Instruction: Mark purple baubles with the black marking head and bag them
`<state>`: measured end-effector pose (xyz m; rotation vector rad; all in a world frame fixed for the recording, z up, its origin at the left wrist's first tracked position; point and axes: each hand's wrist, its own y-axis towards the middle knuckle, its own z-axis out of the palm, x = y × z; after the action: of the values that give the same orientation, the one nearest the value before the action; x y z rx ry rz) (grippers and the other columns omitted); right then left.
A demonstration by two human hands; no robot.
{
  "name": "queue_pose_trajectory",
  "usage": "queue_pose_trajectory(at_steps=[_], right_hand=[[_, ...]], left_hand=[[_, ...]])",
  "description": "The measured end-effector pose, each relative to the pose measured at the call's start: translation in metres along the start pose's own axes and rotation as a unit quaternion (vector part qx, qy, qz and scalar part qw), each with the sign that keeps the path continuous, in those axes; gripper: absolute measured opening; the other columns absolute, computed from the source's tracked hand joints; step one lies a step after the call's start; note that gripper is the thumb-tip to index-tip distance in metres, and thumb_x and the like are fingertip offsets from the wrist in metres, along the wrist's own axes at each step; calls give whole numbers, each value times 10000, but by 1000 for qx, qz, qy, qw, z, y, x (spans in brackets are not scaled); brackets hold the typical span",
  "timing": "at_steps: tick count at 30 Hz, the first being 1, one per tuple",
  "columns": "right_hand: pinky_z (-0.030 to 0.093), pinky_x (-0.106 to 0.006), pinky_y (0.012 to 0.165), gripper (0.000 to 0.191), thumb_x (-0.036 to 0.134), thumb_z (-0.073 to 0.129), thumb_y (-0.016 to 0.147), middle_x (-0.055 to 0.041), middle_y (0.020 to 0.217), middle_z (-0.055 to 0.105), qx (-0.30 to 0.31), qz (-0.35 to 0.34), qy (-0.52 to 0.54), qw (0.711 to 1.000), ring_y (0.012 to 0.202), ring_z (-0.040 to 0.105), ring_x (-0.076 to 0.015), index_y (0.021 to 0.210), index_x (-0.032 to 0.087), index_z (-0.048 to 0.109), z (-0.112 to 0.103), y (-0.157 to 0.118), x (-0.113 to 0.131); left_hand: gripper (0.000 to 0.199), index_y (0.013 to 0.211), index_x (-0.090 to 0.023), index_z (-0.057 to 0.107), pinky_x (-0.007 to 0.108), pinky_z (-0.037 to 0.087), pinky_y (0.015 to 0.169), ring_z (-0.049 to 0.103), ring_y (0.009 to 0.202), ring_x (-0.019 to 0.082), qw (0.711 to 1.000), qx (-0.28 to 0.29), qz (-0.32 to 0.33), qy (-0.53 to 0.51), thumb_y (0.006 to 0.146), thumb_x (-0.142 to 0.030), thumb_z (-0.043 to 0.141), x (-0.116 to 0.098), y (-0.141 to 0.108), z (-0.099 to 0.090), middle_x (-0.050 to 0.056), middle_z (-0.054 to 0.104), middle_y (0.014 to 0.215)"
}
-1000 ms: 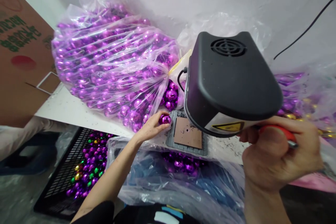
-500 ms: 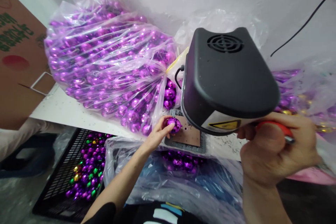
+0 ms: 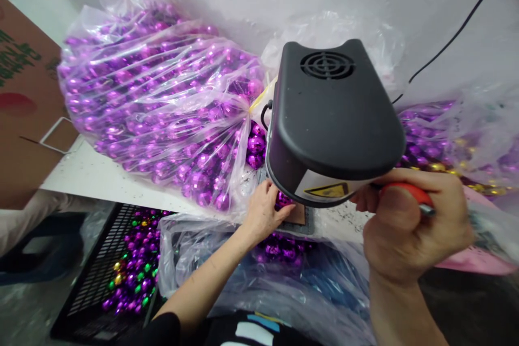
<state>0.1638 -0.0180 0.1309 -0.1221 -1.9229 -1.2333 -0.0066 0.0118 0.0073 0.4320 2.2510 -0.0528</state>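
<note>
Found left hand (image 3: pixel 263 211) gripping, thumb opposed to fingers, a purple mirror-faceted bauble (image 3: pixel 283 200), mostly screened by fingers and by a black machine housing (image 3: pixel 340 119) above. Located low over a brown square pad (image 3: pixel 298 215) on a grey base plate (image 3: pixel 309 222); cannot tell from this view whether touching the pad. Found right hand (image 3: pixel 416 221) closed around a red handle (image 3: pixel 410 195) with a metal end, at the housing's lower right; cannot confirm any attachment, owing to the fingers. For the positioning in hand, advise centring the bauble squarely on the pad, steadying from the sides with light pressure, and holding the red handle still until left fingertips come clear of the housing's underside. Note yellow warning triangle (image 3: pixel 327 190) on the housing front. Beware the near edge of the white tabletop (image 3: pixel 340 224), just below the pad, with more purple baubles (image 3: pixel 279 250) in clear sheeting (image 3: pixel 336 281) beneath; judged likely to swallow a slipped piece. Expect tight room beyond the left hand, near loose baubles (image 3: pixel 255 146) and a stuffed clear bag (image 3: pixel 162 102). Judge easiest withdrawal low and leftward, over the sheeting, toward the black plastic crate (image 3: pixel 87 265)
</note>
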Motion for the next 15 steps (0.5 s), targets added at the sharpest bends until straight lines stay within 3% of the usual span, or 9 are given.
queue_pose_trajectory(at_steps=[7,15], right_hand=[[386,-249,498,322,509,599,880,47,638,573,5,1,6,1000,513,511,-67,793,203,651,-2,1,1],[433,-243,507,188,378,648,862,41,682,613,16,-34,13,999,553,562,-75,888,196,685,-9,-11,-5]], left_hand=[[418,1117,-249,673,543,421,1106,550,1233,331,999,-11,-42,25,754,-423,786,11,8,19,78,648,1225],[431,1117,-242,670,588,393,1126,538,1238,365,998,-5,-36,45,751,-448,769,10,9,20,102,659,1207]])
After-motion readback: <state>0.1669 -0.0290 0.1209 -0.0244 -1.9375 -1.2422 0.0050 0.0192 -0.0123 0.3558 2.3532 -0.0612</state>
